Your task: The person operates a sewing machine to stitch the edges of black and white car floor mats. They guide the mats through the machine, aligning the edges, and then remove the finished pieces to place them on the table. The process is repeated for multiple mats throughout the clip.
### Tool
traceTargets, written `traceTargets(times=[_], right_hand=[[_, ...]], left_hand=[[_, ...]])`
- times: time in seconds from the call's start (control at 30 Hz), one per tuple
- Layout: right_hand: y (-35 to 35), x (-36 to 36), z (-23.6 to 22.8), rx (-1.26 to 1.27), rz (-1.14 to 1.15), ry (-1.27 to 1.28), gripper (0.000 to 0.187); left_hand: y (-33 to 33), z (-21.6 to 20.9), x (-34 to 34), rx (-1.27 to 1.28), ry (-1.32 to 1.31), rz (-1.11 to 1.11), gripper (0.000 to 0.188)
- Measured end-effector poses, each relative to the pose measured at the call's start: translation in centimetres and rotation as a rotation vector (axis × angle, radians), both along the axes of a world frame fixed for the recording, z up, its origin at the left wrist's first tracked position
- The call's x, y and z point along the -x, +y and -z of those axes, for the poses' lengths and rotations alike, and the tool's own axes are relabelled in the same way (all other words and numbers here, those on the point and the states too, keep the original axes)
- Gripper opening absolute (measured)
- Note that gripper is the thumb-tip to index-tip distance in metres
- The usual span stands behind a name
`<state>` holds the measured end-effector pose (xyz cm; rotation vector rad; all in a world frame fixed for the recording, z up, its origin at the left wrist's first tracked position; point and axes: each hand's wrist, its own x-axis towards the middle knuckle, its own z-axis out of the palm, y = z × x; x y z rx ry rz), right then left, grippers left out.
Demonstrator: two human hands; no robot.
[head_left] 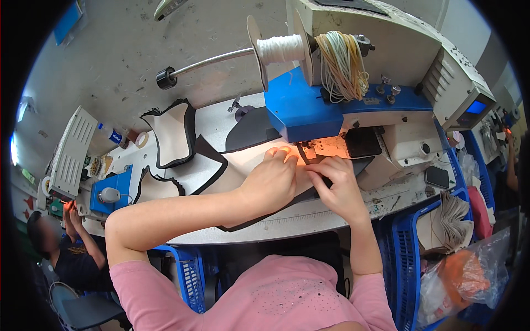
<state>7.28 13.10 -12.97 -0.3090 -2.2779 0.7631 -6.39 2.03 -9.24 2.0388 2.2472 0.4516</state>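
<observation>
A beige panel with black edges [234, 163] lies across the bench and runs under the head of a blue machine [306, 107]. My left hand [271, 179] is closed on it, fingers bent and pressed together at the lit spot. Just to the right, my right hand [338, 185] pinches its edge between thumb and fingers, close under the machine's working point [310, 151]. The fingertips of both hands are partly hidden. Orange light falls on the metal plate [331, 146] behind them.
Stacks of black-edged beige panels [175, 132] stand to the left. A spool of white cord [280, 49] sits above the machine. Blue crates [406, 265] with bagged material [464, 276] are at the right. A person [72, 248] works at the far left.
</observation>
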Motion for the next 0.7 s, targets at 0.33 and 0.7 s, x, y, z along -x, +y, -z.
traceTargets(times=[0.33, 0.7], right_hand=[[-0.3, 0.8, 0.7, -0.067, 0.085, 0.043, 0.015], [-0.2, 0.5, 0.7, -0.031, 0.065, 0.111, 0.013]], left_hand=[[-0.4, 0.3, 3.1, -0.021, -0.129, 0.170, 0.029], [1.5, -2.6, 6.4, 0.232, -0.019, 0.268, 0.035]])
